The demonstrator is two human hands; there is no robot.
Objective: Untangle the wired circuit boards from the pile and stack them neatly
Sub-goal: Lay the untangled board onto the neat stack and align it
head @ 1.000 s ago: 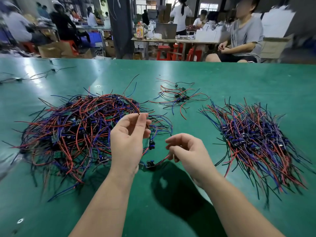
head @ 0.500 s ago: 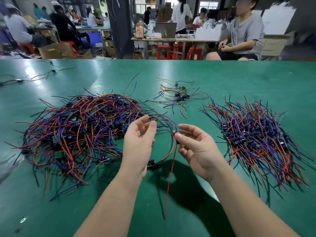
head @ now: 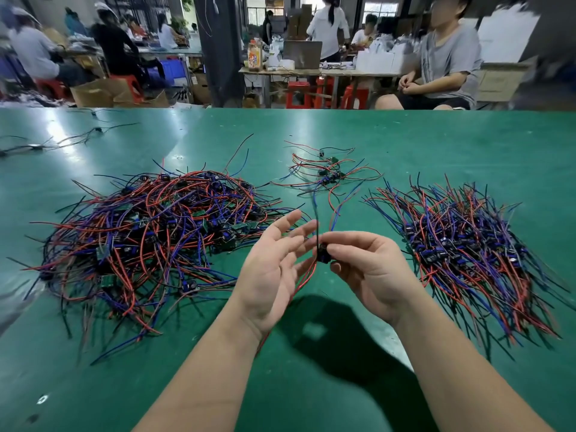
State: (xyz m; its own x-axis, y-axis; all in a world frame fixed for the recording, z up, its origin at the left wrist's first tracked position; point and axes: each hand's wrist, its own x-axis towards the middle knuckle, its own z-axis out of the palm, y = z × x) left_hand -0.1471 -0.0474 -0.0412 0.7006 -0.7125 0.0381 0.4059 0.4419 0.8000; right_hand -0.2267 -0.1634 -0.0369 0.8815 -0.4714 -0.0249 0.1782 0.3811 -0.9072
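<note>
- Wired circuit board [head: 323, 256]: a small dark board, held up above the table [head: 93, 385] between the two hands, in front of the person and between the two big heaps.
- Right hand [head: 371, 275]: thumb and curled fingers pinch the board, palm turned toward the camera.
- Left hand [head: 271, 272]: spread open with its fingers nearly straight, palm facing the right hand, fingertips just beside the board; whether they touch its wires I cannot tell.
- Board's wires: a black one rises straight up from the board, and a red one drops behind the left hand and wrist toward the table.
- Tangled pile [head: 149, 238]: a wide knot of red, blue, purple and black wires with green boards showing through, on the table to the left.
- Sorted stack [head: 461, 257]: to the right, boards bunched along the middle and wires fanned out to either side.
- Small cluster [head: 327, 177]: a few wired boards lie farther back, between the two heaps.
</note>
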